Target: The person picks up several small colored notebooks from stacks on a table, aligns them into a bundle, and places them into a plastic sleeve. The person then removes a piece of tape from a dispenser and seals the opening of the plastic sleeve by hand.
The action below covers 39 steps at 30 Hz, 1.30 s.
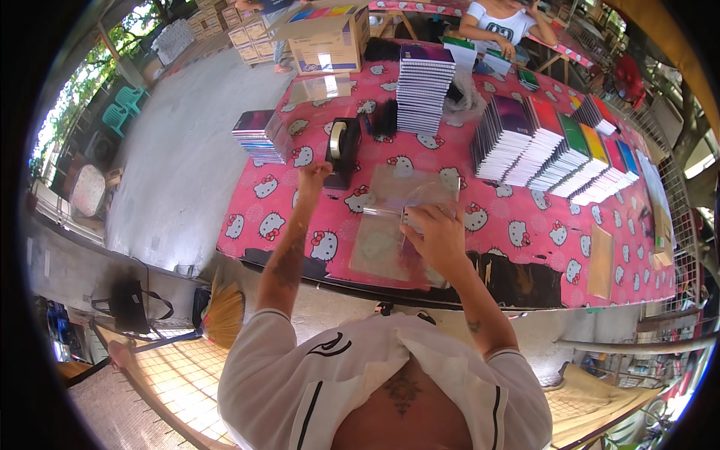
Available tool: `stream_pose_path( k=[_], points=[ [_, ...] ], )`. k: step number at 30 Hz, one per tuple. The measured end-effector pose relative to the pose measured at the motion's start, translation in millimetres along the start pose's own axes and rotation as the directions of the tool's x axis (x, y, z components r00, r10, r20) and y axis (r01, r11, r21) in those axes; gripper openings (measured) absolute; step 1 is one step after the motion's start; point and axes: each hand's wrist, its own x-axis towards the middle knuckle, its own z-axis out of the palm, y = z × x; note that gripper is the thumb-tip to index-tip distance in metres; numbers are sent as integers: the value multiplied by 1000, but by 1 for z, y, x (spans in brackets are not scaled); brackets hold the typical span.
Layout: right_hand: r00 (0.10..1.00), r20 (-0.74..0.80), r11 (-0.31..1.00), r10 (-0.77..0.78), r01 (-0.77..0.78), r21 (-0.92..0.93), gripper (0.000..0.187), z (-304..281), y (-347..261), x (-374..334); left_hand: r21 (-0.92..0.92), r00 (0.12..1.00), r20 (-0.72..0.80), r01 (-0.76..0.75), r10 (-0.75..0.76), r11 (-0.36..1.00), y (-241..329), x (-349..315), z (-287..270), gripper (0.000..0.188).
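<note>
My left hand (pixel 315 178) is closed in a pinch beside the front end of a black tape dispenser (pixel 343 161). Anything between its fingertips is too small to make out. The dispenser carries a roll of pale tape (pixel 337 139). In front of me lie clear plastic sleeves (pixel 379 244), overlapping and shiny. Over their right part, my right hand (pixel 439 234) has its fingers curled, gripping the plastic near its upper middle. A small dark spot shows at those fingertips, and I cannot tell what it is.
A tall stack of notebooks (pixel 426 90) stands beyond the sleeves, with a shorter stack (pixel 261 136) at left. Several coloured notebook stacks (pixel 506 139) line the right. A cardboard box (pixel 324 49) sits at the far edge. Across the pink table (pixel 495 225), another person (pixel 502 22) handles notebooks.
</note>
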Motion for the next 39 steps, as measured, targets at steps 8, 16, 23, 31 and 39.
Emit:
stream_pose_path(
  k=[8,16,23,31,39],
  points=[
    [998,35,995,49,-45,-87,35,4,2,-1,921,965,-63,-42,255,386,3,-17,-19,12],
    [990,93,992,109,-101,-81,35,3,-5,4,-67,647,705,-347,290,935,106,-96,86,21],
    [992,42,990,120,-117,-78,51,-12,-3,3,-41,478,801,-556,360,830,125,-85,99,18],
    [973,50,927,225,-229,298,73,8,68,-65,-26,390,767,-775,510,632,120,-81,125,18],
    [990,122,965,68,-96,244,65,25,56,-55,13,273,813,-891,514,453,86,-81,164,37]
  ],
)
